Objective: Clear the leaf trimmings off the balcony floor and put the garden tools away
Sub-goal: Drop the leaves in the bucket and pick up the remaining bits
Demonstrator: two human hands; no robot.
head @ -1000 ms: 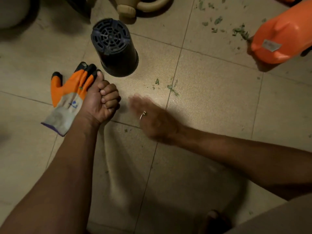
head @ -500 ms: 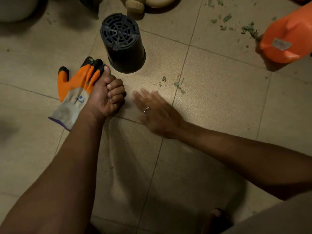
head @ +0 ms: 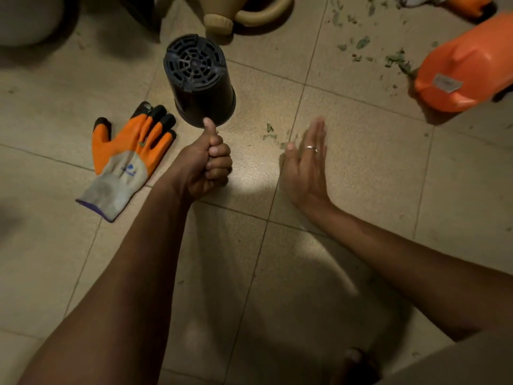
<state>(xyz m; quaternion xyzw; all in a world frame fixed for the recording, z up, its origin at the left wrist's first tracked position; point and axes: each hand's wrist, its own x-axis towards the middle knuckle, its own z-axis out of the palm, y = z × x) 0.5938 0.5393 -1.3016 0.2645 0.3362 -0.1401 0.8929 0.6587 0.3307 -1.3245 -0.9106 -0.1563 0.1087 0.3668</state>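
Right hand (head: 305,168), fingers straight and together, stands edge-on upon the floor (head: 369,176) just beside mid-floor leaf trimmings (head: 273,136), seemingly to sweep them; left hand (head: 205,162) fisted, contents hidden.

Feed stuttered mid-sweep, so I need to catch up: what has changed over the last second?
The left hand, fist closed, slid right off the glove and now sits by the black pot. The right hand swung from pointing left to fingers straight ahead, beside the leaf trimmings. Glove, pot, trimmings and orange sprayer stayed put.
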